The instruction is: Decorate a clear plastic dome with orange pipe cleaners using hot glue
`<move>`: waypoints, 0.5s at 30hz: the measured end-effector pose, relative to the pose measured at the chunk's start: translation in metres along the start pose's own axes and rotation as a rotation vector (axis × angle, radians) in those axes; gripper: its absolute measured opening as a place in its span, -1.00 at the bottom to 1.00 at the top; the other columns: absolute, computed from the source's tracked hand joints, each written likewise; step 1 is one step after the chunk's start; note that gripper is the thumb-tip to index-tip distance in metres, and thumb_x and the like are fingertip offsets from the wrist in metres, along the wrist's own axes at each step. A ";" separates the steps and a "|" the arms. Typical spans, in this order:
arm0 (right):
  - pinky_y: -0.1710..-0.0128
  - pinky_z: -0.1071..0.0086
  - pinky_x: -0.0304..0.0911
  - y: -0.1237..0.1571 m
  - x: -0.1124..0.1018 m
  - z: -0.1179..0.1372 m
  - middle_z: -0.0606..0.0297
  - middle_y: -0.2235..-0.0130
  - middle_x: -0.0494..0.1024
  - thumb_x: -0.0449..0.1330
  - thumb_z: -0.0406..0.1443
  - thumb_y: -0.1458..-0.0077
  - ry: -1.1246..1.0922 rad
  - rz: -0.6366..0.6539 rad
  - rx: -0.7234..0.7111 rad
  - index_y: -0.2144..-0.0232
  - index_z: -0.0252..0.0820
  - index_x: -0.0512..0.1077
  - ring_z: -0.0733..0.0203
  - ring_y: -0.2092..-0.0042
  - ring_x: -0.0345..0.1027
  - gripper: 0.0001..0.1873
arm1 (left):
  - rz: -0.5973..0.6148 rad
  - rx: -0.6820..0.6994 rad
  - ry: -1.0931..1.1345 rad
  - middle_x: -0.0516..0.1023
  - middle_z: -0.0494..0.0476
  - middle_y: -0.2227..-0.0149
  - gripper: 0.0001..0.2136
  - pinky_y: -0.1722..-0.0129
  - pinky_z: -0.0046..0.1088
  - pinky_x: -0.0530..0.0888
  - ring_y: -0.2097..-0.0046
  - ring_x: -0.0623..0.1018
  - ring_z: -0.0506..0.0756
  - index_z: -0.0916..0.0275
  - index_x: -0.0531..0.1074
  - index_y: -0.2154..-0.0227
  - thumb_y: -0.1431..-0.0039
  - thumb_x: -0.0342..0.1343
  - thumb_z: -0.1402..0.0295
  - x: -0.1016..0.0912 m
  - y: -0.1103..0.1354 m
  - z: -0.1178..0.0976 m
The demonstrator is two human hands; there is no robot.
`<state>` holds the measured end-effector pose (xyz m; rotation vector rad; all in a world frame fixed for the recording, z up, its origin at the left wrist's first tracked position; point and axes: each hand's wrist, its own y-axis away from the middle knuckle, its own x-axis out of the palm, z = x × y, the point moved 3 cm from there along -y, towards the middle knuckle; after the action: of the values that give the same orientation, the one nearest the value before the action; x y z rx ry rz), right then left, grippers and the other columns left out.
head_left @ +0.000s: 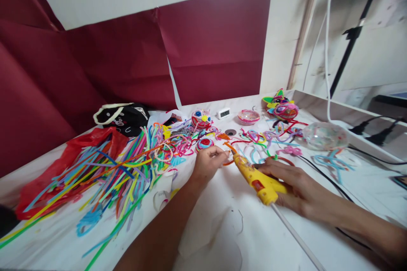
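Note:
My right hand [294,184] is wrapped round a yellow hot glue gun [254,180], its nozzle pointing away and to the left. A long whitish glue stick [295,235] runs out of the gun's back end. Just left of the nozzle, my left hand [208,163] is closed in a pinch. At its fingertips is an orange pipe cleaner [229,147], close to the nozzle; whether they touch I cannot tell. A coiled red and blue pipe-cleaner disc [204,144] lies just beyond the left hand.
Loose pipe cleaners [136,169] spread over the left side beside a red plastic bag [71,156]. Behind stand a black bag [127,119], a small digital clock [223,113], a pink-rimmed bowl [248,117] and a clear dome [326,136]. A black cable [327,178] crosses the right.

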<state>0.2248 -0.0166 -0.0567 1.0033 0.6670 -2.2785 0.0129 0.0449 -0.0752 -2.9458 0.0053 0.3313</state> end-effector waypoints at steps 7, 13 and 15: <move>0.25 0.29 0.17 -0.001 -0.001 0.000 0.18 0.18 0.39 0.02 -0.13 -0.19 0.002 0.001 0.011 0.13 -0.13 0.32 0.15 0.22 0.28 -0.73 | 0.001 -0.006 0.018 0.48 0.09 0.57 -0.81 0.51 -0.51 0.33 0.52 0.38 -0.01 0.31 0.42 0.61 0.10 0.17 0.27 0.000 0.000 -0.001; 0.27 0.29 0.16 -0.001 -0.001 0.001 0.19 0.20 0.39 0.02 -0.12 -0.19 -0.008 0.003 0.005 0.16 -0.13 0.32 0.17 0.24 0.28 -0.73 | 0.008 -0.011 0.017 0.49 0.09 0.57 -0.82 0.52 -0.51 0.32 0.51 0.40 0.00 0.30 0.41 0.63 0.11 0.17 0.27 0.000 -0.001 0.002; 0.26 0.29 0.16 0.000 -0.001 0.001 0.20 0.20 0.39 0.02 -0.12 -0.19 -0.011 0.006 0.005 0.15 -0.12 0.32 0.17 0.24 0.28 -0.73 | 0.008 -0.008 0.009 0.48 0.08 0.58 -0.81 0.52 -0.51 0.32 0.51 0.40 0.00 0.29 0.41 0.63 0.10 0.17 0.27 0.000 -0.002 0.002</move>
<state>0.2245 -0.0170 -0.0555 0.9937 0.6528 -2.2801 0.0125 0.0469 -0.0770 -2.9555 0.0173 0.3194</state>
